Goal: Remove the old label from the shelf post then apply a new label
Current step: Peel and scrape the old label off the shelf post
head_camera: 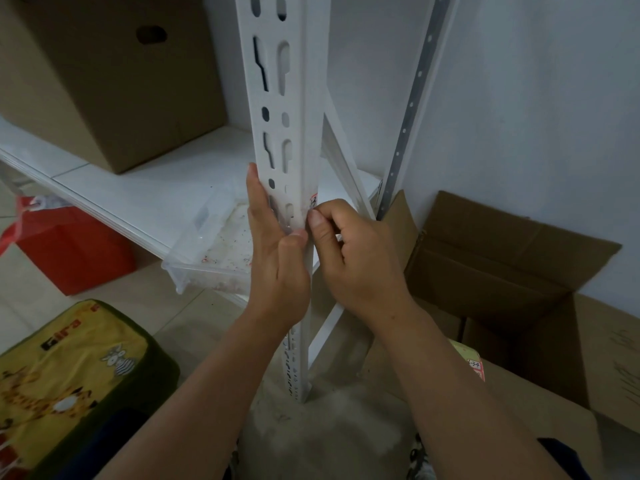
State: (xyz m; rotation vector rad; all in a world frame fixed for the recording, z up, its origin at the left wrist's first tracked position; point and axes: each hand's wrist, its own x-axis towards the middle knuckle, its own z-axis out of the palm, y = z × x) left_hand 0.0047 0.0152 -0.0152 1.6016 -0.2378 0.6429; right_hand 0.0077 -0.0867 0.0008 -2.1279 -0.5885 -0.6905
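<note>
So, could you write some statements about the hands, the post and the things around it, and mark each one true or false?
1. The left hand lies flat against the white shelf post. True.
2. The right hand picks at a small label on the post's edge. True.
3. The clear plastic tray sits on the floor. False: it rests on the shelf board, overhanging the edge.
4. The cardboard box on the shelf is open. False: its top is out of view, so that cannot be told.
5. A red bag stands under the shelf, on the left. True.
</note>
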